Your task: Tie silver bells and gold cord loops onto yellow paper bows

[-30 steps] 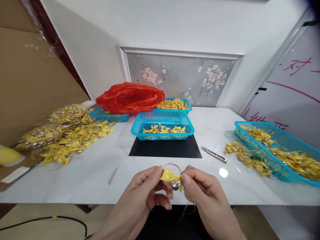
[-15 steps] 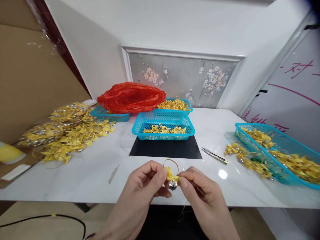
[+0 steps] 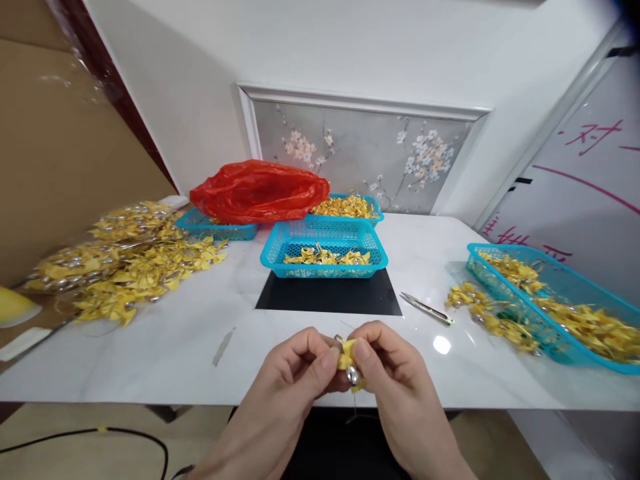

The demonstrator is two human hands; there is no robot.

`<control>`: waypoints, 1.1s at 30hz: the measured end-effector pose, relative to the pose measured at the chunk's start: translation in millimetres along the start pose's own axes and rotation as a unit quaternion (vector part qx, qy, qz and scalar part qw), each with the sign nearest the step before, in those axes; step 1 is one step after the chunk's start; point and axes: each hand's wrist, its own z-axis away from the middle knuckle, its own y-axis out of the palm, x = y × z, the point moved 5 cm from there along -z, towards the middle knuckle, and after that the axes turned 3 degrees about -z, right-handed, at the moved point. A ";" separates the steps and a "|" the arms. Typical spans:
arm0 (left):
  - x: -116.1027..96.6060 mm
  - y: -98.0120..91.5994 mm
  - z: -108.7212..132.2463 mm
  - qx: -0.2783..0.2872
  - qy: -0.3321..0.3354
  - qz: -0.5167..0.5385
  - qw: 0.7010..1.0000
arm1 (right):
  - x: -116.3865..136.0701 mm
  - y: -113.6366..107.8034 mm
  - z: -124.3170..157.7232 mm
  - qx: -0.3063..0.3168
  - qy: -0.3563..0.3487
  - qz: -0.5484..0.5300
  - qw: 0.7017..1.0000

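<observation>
Between both hands, over the table's front edge, is a yellow ribbon bow [image 3: 345, 359] with a silver jingle bell [image 3: 353, 375] under it. My left hand [image 3: 305, 370] pinches the bow from the left with thumb and fingers. From the right, my right hand [image 3: 387, 363] grips it too, thumb on the yellow ribbon. A thin thread dangles below the bell. Ahead lies a black mat [image 3: 327, 295] with a blue basket [image 3: 265, 257] on its far part, holding a few yellow bows [image 3: 325, 256]. Thread snips [image 3: 427, 309] rest right of the mat.
Piles of yellow bows with bells [image 3: 135, 273] cover the left side, some in clear plastic. A red plastic bag [image 3: 260, 193] lies over a blue basket [image 3: 215, 230] at the back. Another blue basket [image 3: 580, 273] stands at right, with loose bows [image 3: 493, 320] beside it.
The bow and bell have turned between my fingers, and the cord loop that stood above it no longer shows. My right hand has moved in closer to the left.
</observation>
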 end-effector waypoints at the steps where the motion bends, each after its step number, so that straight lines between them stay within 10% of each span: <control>1: 1.7 1.4 0.0 0.001 -0.009 0.023 1.000 | -3.5 0.3 0.5 -0.005 -0.001 -0.021 1.000; 7: 12.5 8.7 1.5 0.015 -0.033 0.092 0.995 | -12.6 2.3 2.3 -0.058 -0.013 -0.089 0.994; 19: -7.6 4.3 18.0 -0.050 0.101 -0.154 0.982 | 13.3 8.3 9.6 -0.105 -0.073 0.060 0.990; 33: -7.0 -14.7 4.0 -0.032 -0.001 -0.119 0.992 | 13.0 1.8 -6.8 0.052 0.041 0.169 0.983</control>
